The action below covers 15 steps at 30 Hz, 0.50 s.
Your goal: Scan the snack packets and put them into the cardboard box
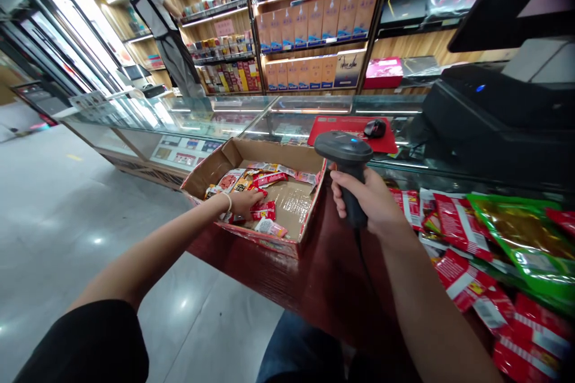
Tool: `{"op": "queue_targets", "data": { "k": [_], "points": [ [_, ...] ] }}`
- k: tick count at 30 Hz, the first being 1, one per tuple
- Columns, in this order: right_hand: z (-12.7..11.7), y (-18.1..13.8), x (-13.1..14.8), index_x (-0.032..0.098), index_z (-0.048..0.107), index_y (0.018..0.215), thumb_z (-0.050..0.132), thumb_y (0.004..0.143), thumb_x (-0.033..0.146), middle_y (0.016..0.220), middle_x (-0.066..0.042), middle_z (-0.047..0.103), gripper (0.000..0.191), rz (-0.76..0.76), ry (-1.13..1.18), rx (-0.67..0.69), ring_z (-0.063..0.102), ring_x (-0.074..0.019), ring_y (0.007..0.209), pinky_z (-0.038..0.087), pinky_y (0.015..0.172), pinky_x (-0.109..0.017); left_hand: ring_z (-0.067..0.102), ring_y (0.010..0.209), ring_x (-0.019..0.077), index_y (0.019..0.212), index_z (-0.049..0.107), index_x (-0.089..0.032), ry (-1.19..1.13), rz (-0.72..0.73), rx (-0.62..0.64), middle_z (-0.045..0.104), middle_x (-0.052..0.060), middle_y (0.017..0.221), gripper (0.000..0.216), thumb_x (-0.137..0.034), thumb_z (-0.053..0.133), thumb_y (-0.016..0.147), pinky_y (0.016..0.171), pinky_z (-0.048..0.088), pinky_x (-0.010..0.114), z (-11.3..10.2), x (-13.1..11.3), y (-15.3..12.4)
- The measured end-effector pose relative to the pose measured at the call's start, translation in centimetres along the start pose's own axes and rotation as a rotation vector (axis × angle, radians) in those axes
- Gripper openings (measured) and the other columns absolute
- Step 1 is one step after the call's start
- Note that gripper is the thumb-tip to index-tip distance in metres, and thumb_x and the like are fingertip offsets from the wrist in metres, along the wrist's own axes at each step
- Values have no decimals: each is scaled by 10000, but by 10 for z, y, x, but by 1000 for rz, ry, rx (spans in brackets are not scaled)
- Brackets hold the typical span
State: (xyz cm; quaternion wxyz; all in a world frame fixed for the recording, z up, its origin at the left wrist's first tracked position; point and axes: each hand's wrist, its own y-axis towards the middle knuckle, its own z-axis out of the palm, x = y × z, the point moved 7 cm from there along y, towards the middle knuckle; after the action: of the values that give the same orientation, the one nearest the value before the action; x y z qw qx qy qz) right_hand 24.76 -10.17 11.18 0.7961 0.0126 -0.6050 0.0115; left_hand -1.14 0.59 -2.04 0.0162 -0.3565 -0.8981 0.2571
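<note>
My right hand [366, 197] is wrapped around the grip of a black barcode scanner [344, 149], holding it upright beside the box with its cable hanging down. Inside an open cardboard box [299, 248], my left hand [245, 203] has its fingers curled over a red snack packet [263, 210]; part of the packet is under the hand. Around it lie other small snack packets [269, 179], red, orange and white, mostly along the left and far sides of the box. The box's clear-taped bottom shows on the right.
Red snack bags [462, 224] and a green bag [525, 239] are piled at right. Behind are a red mat [323, 125] with a mouse [374, 128], a black machine [494, 125] and a glass counter [215, 111]. A person [166, 30] stands by the shelves.
</note>
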Motion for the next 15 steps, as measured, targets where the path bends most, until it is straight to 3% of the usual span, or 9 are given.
{"op": "queue_targets", "data": {
  "k": [4, 11, 15],
  "points": [
    [-7, -10, 6, 231, 546, 946, 753, 707, 417, 567, 79, 518, 367, -15, 10, -7, 453, -83, 400, 401, 332, -192, 578, 788, 217, 1142, 489, -186, -109, -84, -5, 622, 50, 912, 585, -356, 670, 612, 674, 406, 283, -4, 2, -3],
    [-36, -35, 15, 232, 538, 965, 745, 726, 408, 583, 77, 521, 362, -60, -4, -52, 459, -86, 415, 413, 346, -191, 601, 774, 259, 874, 607, -207, 57, -113, -60, 657, 73, 847, 292, -282, 633, 593, 690, 418, 331, -19, -6, -3],
    [-62, -51, 19, 236, 553, 978, 740, 734, 410, 584, 77, 526, 353, -68, -25, -99, 463, -87, 417, 420, 353, -192, 608, 737, 251, 763, 605, -201, -58, -106, -239, 646, 59, 755, 171, -271, 603, 608, 713, 443, 344, -52, -22, -3]
  ]
}}
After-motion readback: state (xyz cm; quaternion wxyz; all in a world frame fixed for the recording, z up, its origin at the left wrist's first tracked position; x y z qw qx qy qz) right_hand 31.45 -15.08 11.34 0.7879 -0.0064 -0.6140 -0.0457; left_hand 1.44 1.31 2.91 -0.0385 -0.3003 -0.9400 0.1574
